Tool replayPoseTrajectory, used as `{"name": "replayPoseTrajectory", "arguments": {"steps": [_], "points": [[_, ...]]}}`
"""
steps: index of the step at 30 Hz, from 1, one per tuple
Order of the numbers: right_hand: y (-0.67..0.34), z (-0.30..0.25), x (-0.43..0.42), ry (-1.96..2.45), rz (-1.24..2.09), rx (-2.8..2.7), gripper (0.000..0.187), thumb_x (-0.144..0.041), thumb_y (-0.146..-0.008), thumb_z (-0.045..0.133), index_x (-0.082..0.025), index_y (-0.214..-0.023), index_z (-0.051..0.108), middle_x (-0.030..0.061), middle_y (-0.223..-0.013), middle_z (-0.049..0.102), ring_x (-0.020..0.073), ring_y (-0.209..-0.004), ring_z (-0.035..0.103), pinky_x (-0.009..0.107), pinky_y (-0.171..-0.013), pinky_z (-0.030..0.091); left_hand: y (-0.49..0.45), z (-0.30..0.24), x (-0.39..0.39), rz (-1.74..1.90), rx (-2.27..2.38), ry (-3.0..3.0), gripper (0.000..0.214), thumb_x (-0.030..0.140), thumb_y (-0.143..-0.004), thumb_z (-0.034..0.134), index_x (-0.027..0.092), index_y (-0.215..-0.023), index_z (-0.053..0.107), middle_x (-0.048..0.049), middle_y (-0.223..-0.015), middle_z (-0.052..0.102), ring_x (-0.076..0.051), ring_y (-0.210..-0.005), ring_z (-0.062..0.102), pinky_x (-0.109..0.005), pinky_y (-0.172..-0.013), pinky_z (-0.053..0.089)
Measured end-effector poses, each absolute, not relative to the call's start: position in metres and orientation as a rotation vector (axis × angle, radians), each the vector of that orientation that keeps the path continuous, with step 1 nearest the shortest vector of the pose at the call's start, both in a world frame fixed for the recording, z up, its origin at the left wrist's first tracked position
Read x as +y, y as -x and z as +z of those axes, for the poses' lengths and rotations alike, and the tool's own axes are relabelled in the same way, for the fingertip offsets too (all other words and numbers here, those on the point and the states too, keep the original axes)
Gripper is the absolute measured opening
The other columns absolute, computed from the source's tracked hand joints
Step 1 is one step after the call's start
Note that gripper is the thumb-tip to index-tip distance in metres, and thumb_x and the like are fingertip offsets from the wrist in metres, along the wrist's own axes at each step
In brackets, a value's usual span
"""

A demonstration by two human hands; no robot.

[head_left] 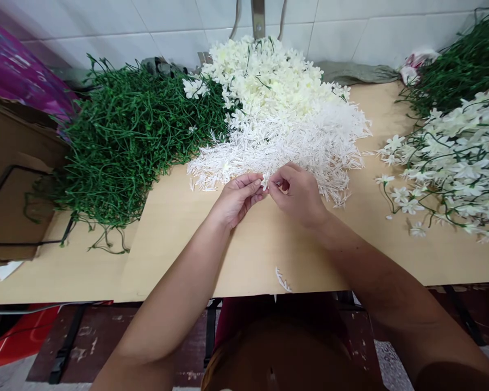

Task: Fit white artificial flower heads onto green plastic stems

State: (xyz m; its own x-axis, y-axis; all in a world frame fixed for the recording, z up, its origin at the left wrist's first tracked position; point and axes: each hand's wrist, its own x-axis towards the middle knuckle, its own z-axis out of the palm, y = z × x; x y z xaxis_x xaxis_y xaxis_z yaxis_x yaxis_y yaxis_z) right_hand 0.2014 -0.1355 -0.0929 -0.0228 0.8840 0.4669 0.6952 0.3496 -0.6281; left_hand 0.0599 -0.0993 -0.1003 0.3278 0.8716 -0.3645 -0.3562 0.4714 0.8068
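Over the table's middle, my left hand (241, 198) pinches a small white artificial flower (264, 182) between thumb and fingertips. Close against its right side, my right hand (297, 193) has thumb and forefinger pressed together; whatever is between them is too small to make out. Just beyond both hands lies a heap of thin white plastic pieces (285, 138). Behind that rises a pile of loose cream-white flower heads (269, 81). Nearer to me, a small white branched plastic strip (283, 279) rests by the front edge.
A large tangle of green plastic stems (134, 136) covers the left of the wooden table (179, 239). On the right lie flowers on stems (464, 157), with more green stems (464, 70) behind. A cardboard box (16, 179) stands far left. A tiled wall (342, 27) closes the back.
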Motion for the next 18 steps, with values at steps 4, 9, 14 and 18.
{"name": "replayPoseTrajectory", "arguments": {"steps": [4,9,14,18], "points": [[-0.2007,-0.0932,-0.1358,1.397,0.232,-1.787,0.011,-0.014,-0.076,0.05,-0.018,-0.066,0.051,0.0018,-0.068,0.052,0.0115,-0.059,0.046,0.025,-0.058,0.037,-0.0607,-0.1002,-0.0996,0.902,0.916,-0.672,0.016,0.006,-0.063,0.073,0.014,-0.074,0.065,0.003,-0.061,0.065,-0.005,-0.055,0.06,-0.021,-0.068,0.054],[-0.2001,-0.0942,-0.1362,1.408,0.222,-1.817,0.011,-0.016,-0.077,0.049,-0.018,-0.066,0.051,0.0023,-0.069,0.053,0.0123,-0.061,0.047,0.026,-0.06,0.038,-0.0613,-0.0996,-0.0999,0.904,0.927,-0.673,0.018,0.006,-0.062,0.073,0.014,-0.075,0.063,0.0031,-0.062,0.066,-0.006,-0.056,0.061,-0.019,-0.065,0.054],[-0.2,-0.0937,-0.1359,1.429,0.178,-1.852,0.012,-0.017,-0.079,0.048,-0.018,-0.067,0.051,0.0034,-0.071,0.055,0.0127,-0.061,0.047,0.026,-0.06,0.038,-0.0607,-0.1005,-0.0994,0.905,0.931,-0.687,0.019,0.006,-0.061,0.073,0.015,-0.075,0.062,0.0035,-0.063,0.066,-0.006,-0.057,0.062,-0.017,-0.062,0.053],[-0.1992,-0.0924,-0.1362,1.455,0.147,-1.889,0.013,-0.017,-0.08,0.046,-0.017,-0.069,0.052,0.0041,-0.072,0.054,0.0137,-0.062,0.047,0.027,-0.061,0.037,-0.0594,-0.1029,-0.0986,0.9,0.924,-0.71,0.02,0.008,-0.06,0.074,0.014,-0.074,0.061,0.0036,-0.063,0.066,-0.006,-0.058,0.063,-0.017,-0.061,0.053]]}}
